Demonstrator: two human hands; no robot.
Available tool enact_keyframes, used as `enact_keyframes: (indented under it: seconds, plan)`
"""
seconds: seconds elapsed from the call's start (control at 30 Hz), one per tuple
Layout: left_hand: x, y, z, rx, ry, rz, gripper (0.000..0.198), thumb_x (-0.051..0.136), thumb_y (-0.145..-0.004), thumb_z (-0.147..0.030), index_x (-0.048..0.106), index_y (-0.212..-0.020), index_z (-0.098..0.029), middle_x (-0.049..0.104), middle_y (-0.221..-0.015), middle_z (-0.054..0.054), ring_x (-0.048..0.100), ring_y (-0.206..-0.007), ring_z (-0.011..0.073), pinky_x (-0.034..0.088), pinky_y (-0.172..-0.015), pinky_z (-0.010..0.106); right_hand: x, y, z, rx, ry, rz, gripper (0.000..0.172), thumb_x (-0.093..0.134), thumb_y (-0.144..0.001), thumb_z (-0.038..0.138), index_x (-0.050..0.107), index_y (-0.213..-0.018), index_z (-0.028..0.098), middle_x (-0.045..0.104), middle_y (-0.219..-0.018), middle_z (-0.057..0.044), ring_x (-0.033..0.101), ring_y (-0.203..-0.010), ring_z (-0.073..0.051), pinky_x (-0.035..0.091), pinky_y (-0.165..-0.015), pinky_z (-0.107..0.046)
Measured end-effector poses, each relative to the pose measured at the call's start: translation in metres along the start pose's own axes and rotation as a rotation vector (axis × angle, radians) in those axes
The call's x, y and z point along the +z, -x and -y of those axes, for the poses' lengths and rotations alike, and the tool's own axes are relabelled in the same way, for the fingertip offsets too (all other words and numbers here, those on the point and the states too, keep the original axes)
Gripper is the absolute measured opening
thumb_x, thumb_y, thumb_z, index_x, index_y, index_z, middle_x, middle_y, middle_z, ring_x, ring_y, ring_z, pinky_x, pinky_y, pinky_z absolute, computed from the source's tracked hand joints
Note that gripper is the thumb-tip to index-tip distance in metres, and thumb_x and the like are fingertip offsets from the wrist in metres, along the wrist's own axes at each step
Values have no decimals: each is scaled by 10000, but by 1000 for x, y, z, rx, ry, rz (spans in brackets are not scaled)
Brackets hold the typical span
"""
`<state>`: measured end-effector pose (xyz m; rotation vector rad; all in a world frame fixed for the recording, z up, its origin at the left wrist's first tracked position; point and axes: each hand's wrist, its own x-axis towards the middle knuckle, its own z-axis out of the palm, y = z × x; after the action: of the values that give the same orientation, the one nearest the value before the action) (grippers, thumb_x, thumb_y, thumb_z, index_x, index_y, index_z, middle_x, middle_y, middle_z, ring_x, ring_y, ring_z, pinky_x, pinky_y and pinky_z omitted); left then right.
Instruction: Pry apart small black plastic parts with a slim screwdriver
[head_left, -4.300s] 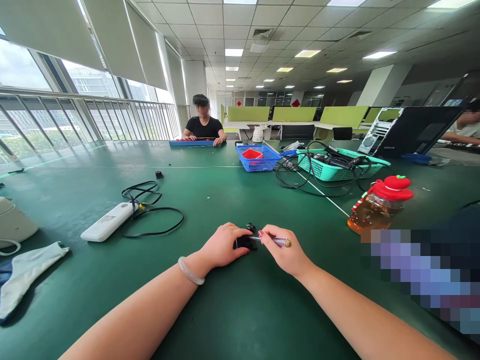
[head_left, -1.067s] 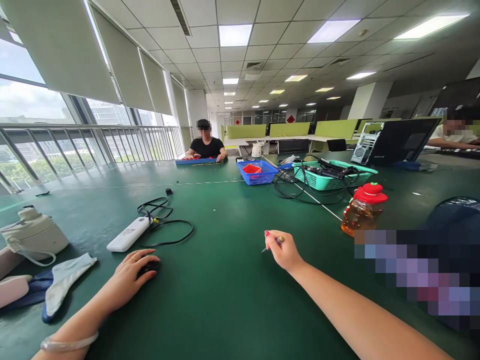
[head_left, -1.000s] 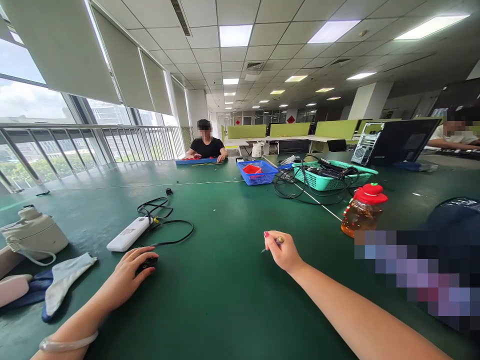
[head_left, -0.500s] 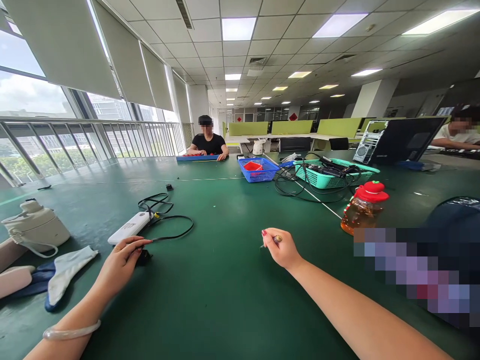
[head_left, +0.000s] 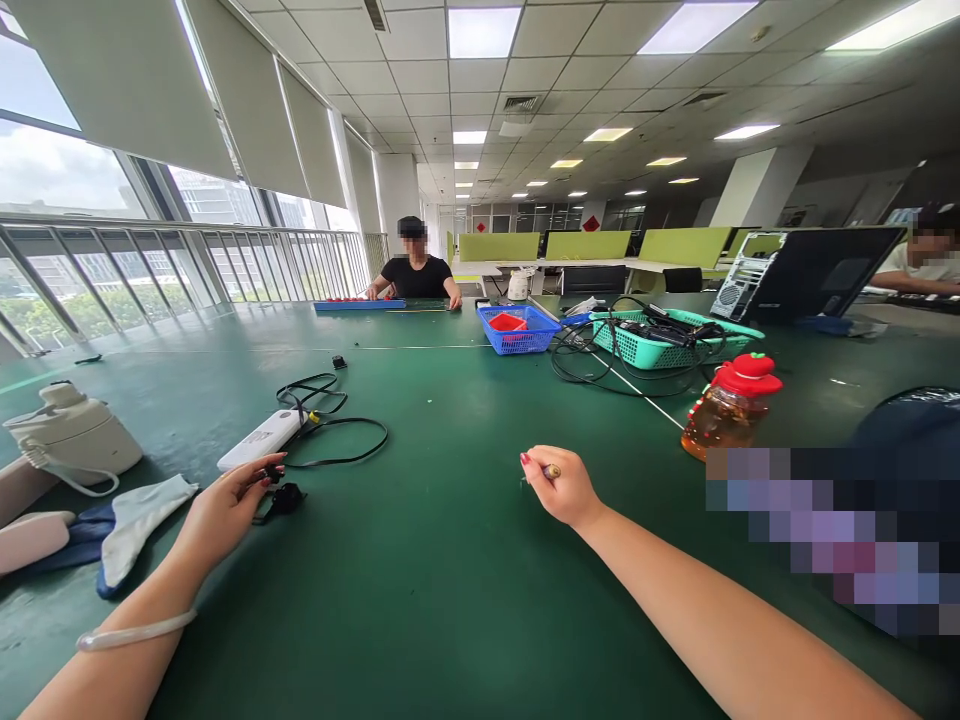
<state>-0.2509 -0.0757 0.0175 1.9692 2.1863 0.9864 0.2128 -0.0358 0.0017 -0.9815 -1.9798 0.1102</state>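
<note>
Around a slim pen (head_left: pixel 553 471) with a gold-brown rounded end, my right hand (head_left: pixel 564 484) is closed, its tip down at the green tabletop. My left hand (head_left: pixel 225 508), wearing a ring and a pale bangle, pinches a small black object (head_left: pixel 271 472) whose kind I cannot make out. Just beside those fingers lies another black piece, perhaps a plug (head_left: pixel 288 498). A white power strip (head_left: pixel 261 438) sits right behind my left hand. Its black cable (head_left: pixel 379 432) loops over the table and comes back toward my fingertips.
To the left are a cream bottle (head_left: pixel 71 435) and a blue-and-white cloth (head_left: pixel 142 520). On the right stand a red-lidded bottle (head_left: pixel 727 415), a teal basket (head_left: pixel 652 350) of cables and a blue basket (head_left: pixel 517 340). A person (head_left: pixel 416 275) sits at the far end beside a blue tray (head_left: pixel 360 305).
My left hand has shifted slightly left, and the black pieces by its fingers show more. My right hand has barely moved. The far person's blue tray has slid left.
</note>
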Motion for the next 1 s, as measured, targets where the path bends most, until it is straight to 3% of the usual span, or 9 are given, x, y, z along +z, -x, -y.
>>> enact_keyframes:
  seconds: [0.27,0.43,0.73,0.8,0.9,1.0]
  plan:
    - [-1,5,-10,41,-142,59,518,427,-823,-489,667,-1215,-250,705,-1193,67,680,-1016,285,531,-853,349,-1,0,1,-5,-12,-1,465,349,-973,372,252,-544,220,360,-499,22,354,-472,-119,278,-507,-272]
    - [1,7,-14,44,-253,48,495,447,-808,-514,720,-1121,-245,733,-1090,77,696,-894,282,551,-780,348,-1,-1,3,-32,-14,-11,454,362,-969,347,247,-550,218,352,-494,28,346,-466,-115,274,-505,-269]
    - [2,7,-19,21,-299,99,508,408,-839,-492,692,-1162,-221,736,-1006,91,690,-839,265,539,-761,344,1,-2,3,-43,7,-7,447,363,-966,318,255,-543,219,329,-499,32,334,-466,-117,280,-494,-271]
    - [3,8,-21,10,-291,108,523,397,-844,-482,665,-1202,-212,734,-995,87,687,-835,257,534,-766,339,2,-2,5,-29,27,-6,448,381,-965,311,296,-536,218,352,-502,31,355,-468,-116,289,-489,-266]
    - [5,8,-24,5,-266,88,553,397,-844,-466,604,-1284,-203,731,-996,80,685,-853,251,529,-776,334,0,-2,12,-53,50,-77,338,433,-954,274,492,-626,220,494,-588,13,470,-539,-122,360,-531,-249]
    - [6,9,-24,15,-272,79,521,394,-846,-469,646,-1226,-217,722,-1038,81,683,-859,251,528,-791,341,-7,-3,23,-293,128,-190,132,508,-923,230,618,-850,221,619,-791,-34,574,-715,-154,435,-664,-268]
